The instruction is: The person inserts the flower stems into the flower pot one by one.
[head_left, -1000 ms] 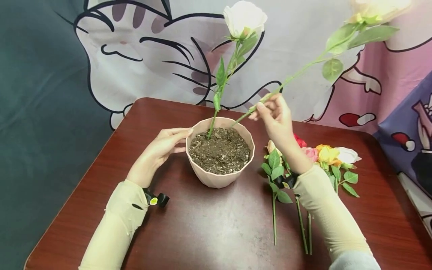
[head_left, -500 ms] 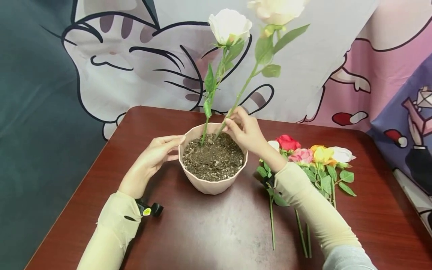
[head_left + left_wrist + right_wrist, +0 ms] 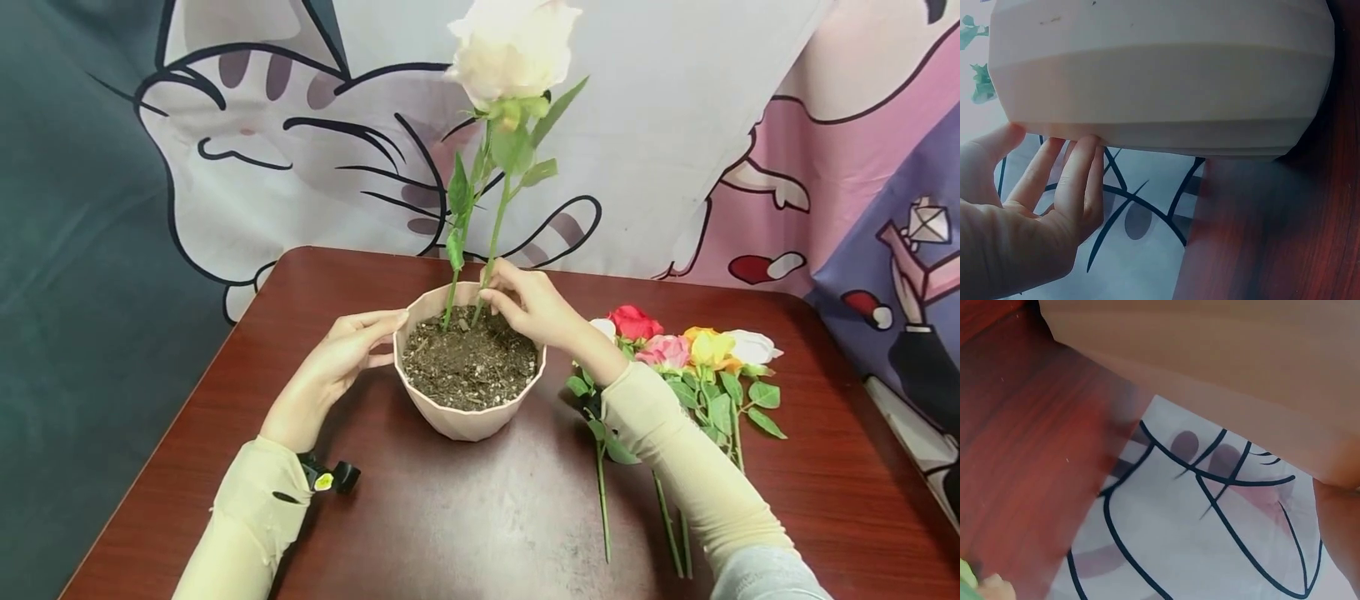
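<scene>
A pale pink faceted flower pot (image 3: pixel 468 425) filled with dark soil (image 3: pixel 472 367) stands on the table. My left hand (image 3: pixel 337 354) holds its left side, thumb at the rim and fingertips on the outer wall (image 3: pixel 1147 94). Over the back of the pot, my right hand (image 3: pixel 532 310) pinches the lower stem of a cream-white rose (image 3: pixel 513 54), whose stem end meets the soil. Just left of it a second stemmed flower (image 3: pixel 459 192) stands in the soil, its white bloom hidden behind the held one. The right wrist view shows mainly the pot's wall (image 3: pixel 1210 356).
Right of the pot lie several artificial roses, among them a red rose (image 3: pixel 633 322), a pink rose (image 3: pixel 667 352) and a yellow rose (image 3: pixel 711 348). My right forearm passes over their leaves and stems. A cartoon-printed cloth (image 3: pixel 660 167) hangs behind the table (image 3: pixel 465 517).
My right hand has brought the cream-white rose left and down into the soil, and its tilted stem has come nearly upright. The left hand keeps its hold on the pot.
</scene>
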{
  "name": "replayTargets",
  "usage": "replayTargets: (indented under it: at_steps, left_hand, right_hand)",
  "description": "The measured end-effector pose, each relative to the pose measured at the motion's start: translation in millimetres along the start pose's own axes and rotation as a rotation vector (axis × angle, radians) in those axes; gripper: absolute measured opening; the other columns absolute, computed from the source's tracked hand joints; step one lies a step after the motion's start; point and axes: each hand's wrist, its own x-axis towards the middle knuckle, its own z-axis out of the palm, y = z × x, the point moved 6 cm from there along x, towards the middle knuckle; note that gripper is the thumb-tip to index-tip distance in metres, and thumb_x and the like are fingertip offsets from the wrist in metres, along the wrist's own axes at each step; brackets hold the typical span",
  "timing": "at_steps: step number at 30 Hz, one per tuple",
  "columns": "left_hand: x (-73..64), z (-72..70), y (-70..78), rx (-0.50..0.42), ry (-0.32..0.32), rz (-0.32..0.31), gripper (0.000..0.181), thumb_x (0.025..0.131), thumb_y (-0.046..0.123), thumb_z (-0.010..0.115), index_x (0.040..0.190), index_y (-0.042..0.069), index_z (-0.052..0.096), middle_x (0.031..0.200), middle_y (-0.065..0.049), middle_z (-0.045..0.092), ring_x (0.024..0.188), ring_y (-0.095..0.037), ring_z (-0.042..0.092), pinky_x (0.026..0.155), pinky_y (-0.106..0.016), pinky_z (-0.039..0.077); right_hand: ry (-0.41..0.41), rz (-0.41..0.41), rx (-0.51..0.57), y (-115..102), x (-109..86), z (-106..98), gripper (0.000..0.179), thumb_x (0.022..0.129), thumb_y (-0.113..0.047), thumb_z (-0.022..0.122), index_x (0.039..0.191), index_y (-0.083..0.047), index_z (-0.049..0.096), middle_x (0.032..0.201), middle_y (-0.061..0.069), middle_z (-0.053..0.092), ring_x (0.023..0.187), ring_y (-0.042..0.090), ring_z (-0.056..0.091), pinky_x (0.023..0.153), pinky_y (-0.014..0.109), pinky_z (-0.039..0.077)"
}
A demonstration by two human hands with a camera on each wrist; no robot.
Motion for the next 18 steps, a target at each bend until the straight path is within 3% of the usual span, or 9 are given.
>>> replayTargets:
  at_steps: [8, 18]
  left_hand:
    - [-2.2, -1.8, 0.7, 0.048, -0.015, 0.012, 0.055, 0.091, 0.027, 0.061, 0.134, -0.003, 0.045, 0.119, 0.000, 0.054, 0.094, -0.005, 0.060, 0.080, -0.030, 0.054]
    - [-0.7, 0.6, -0.3, 0.043, -0.012, 0.017, 0.057, 0.091, 0.028, 0.062, 0.134, -0.004, 0.045, 0.118, 0.002, 0.053, 0.093, -0.004, 0.060, 0.079, -0.028, 0.054]
  right_hand:
    - [-0.152, -0.051, -0.102, -9.0, 4.5, 9.4, 0.012, 0.089, -0.010, 0.062, 0.089, -0.007, 0.051, 0.071, 0.004, 0.065, 0.061, 0.011, 0.055, 0.059, 0.027, 0.047]
    - [-0.207, -0.042, -0.144, -9.2, 5.6, 12.3, 0.013, 0.090, -0.010, 0.061, 0.089, -0.006, 0.049, 0.070, 0.004, 0.063, 0.061, 0.013, 0.054, 0.061, 0.027, 0.047]
